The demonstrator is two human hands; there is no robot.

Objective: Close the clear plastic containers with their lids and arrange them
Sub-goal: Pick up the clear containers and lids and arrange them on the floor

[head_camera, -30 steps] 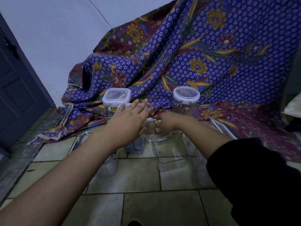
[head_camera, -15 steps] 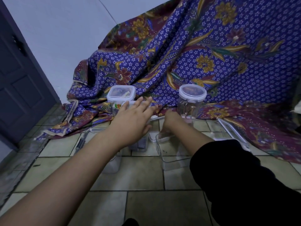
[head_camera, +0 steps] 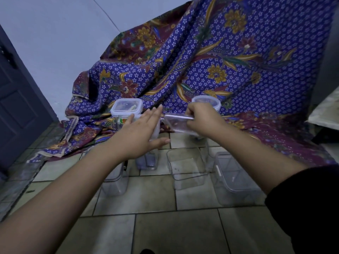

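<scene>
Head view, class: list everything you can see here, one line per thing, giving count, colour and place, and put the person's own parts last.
Closed tubs: two, clear with white-rimmed lids, standing at the back against the cloth; the right one is partly behind a hand.
Open tubs: at least four, clear, on the floor in front; one far right, one and one partly under the left arm.
Lid: one, clear, tilted, in the air at centre.
Cloth: one, purple with floral print, draped behind.
Floor: grey tiles, below.
Door: one, dark, left edge.
Wall: pale, upper left.
Right hand: one, gripping the lid.
Left hand: one, open, fingers spread, beside the lid.
</scene>
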